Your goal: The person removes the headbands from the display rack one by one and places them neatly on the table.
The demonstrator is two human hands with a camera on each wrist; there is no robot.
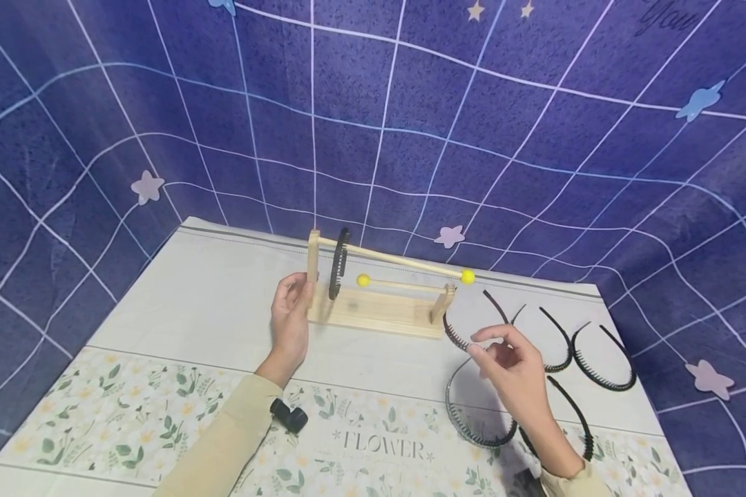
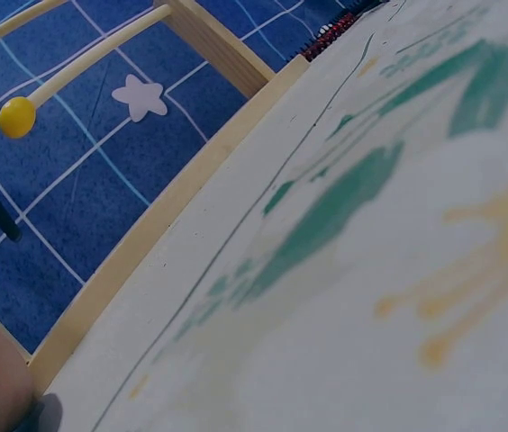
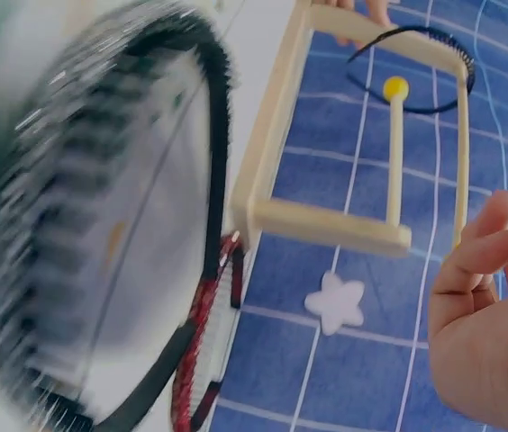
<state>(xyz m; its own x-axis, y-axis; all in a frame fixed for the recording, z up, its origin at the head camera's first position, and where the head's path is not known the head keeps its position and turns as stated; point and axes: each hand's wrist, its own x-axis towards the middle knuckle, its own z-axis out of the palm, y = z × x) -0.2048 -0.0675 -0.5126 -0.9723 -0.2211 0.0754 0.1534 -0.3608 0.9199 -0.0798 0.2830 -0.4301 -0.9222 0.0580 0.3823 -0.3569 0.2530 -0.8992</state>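
A wooden stand (image 1: 376, 316) has an upright at each end and two rods tipped with yellow balls, pointing opposite ways. My left hand (image 1: 291, 330) grips its left upright, thumb on the near side. On the upper rod (image 1: 404, 260), near that upright, hangs a black toothed headband (image 1: 338, 269). My right hand (image 1: 517, 373) is raised over the headbands at the right, thumb and forefinger apart, other fingers loosely curled, nothing between them. In the right wrist view those fingers (image 3: 479, 261) overlap the upper rod's end.
Several headbands lie right of the stand: a dark red one (image 1: 455, 335), a grey one (image 1: 456, 417), and black ones (image 1: 606, 383). A flower-print cloth (image 1: 373, 414) covers the table's front. Blue gridded fabric with stars (image 1: 385, 124) rises behind and at both sides.
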